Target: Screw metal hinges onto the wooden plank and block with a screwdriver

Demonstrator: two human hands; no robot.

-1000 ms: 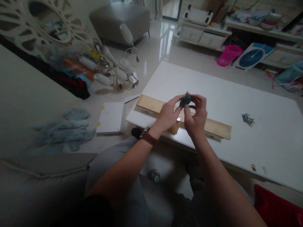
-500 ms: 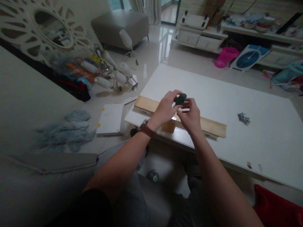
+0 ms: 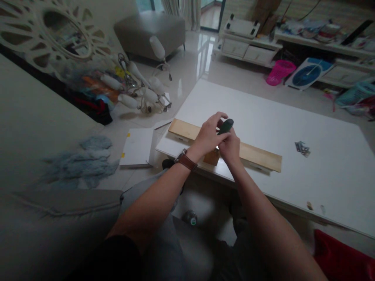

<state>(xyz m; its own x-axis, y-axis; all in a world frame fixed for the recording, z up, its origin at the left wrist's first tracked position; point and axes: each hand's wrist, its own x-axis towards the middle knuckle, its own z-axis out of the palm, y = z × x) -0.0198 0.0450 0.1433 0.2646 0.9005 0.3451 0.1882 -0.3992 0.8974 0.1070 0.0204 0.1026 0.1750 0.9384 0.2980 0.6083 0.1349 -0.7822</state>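
A screwdriver (image 3: 226,126) with a dark green handle stands tilted in my left hand (image 3: 208,134), its thumb and fingers closed round the handle. Its shaft and tip are hidden by my hands. My right hand (image 3: 230,147) is closed just below the handle, close against my left hand; what its fingers pinch is hidden. Both hands are over the middle of a long wooden board (image 3: 260,157) lying along the near edge of the white table (image 3: 263,113). A small brown wooden block (image 3: 211,157) lies under my hands, beside the board.
A small pile of metal hardware (image 3: 302,148) lies on the table at the right. Small bits (image 3: 309,205) are near its front edge. A white box (image 3: 136,147) stands on the floor at the left, near a lamp (image 3: 149,95). Something red (image 3: 341,257) is at the lower right.
My right hand has moved left and in under the screwdriver handle, and its fingers have closed. My left hand has shifted slightly to the right, and the screwdriver handle shows more.
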